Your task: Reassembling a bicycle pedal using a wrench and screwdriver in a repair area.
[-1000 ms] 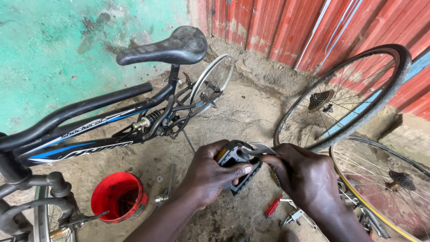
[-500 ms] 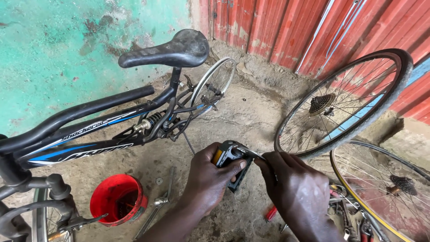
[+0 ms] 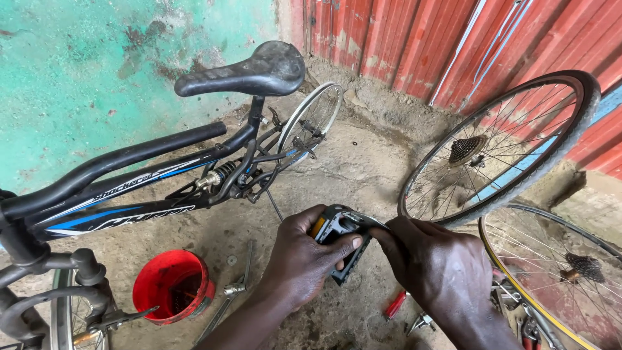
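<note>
**Both hands closed on a bicycle pedal**

The left hand (image 3: 304, 259) is wrapped around a black, blocky plastic bicycle pedal with an orange reflector (image 3: 340, 243), thumb laid across its face and fingers curled behind it. The right hand (image 3: 434, 262) is closed at the pedal's far end, fingertips pinched where a thin silvery metal piece (image 3: 368, 220) sticks out; what that piece is cannot be told. The pedal sits in mid-air between the hands, above the dirt floor.

It looks rigid, compact and light enough for one hand; its ridged faces should give grip, though grease may make it slick. The broad sides look like the safest place to hold it.

Below lie a red-handled tool (image 3: 395, 304) and a red plastic bucket (image 3: 172, 285). A black bicycle frame with blue stripes (image 3: 149, 207) stands left; two spoked wheels (image 3: 499, 149) lean right.
</note>
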